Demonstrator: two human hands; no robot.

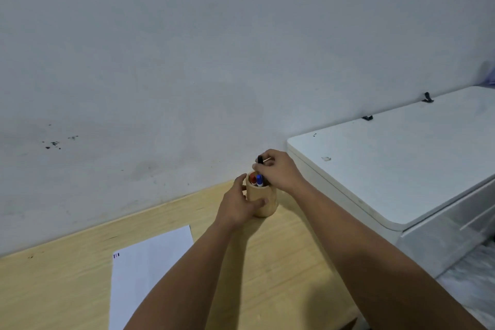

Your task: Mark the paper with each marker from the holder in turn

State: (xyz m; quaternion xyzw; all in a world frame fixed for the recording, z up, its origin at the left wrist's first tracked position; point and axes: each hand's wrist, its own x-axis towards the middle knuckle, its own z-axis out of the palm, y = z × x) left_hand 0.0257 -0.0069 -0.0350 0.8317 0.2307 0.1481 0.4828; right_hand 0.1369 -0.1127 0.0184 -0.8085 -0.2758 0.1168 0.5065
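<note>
Above the round light wooden holder [262,202], the right hand [278,173] has its fingers closed around a black marker [260,160], whose top end shows above the fingers while its lower part goes down to the holder's mouth. Whether the marker's tip is inside the holder I cannot tell. The left hand [237,205] wraps the side of the holder, with the thumb near the rim and the fingers across the front. Inside the holder stand a blue marker [259,180] and a red marker [252,177]. The holder stands on a light wooden table [67,284], near a grey wall [187,48]. A white paper sheet [150,270] lies on the table nearer to the person, to the left, with small marks [116,255] at its far left corner. A white cabinet [396,163] stands to the right of the table.
</note>
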